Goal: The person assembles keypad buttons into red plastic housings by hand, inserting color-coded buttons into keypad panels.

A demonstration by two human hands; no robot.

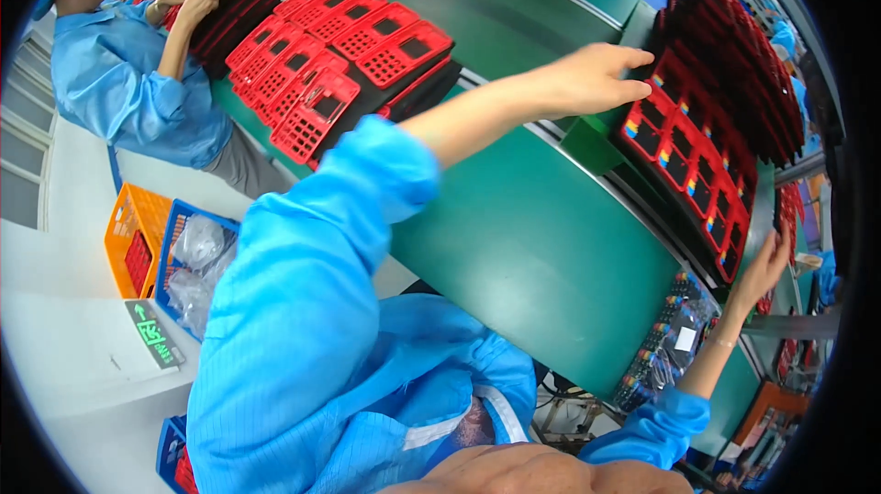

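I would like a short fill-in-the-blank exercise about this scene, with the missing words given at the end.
Between the left hand and the right hand, a dark tray holds panels whose frames are coloured ____.
The worktop is coloured ____.
In the picture, the orange crate stands to the ____ of the blue crate with clear plastic.

Missing words: red; green; left.

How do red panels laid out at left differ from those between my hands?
The left panels show only red and black; the right panels add yellow and blue pieces. The left panels show grids of small holes; the right panels show larger dark patches. Both sit in rows.
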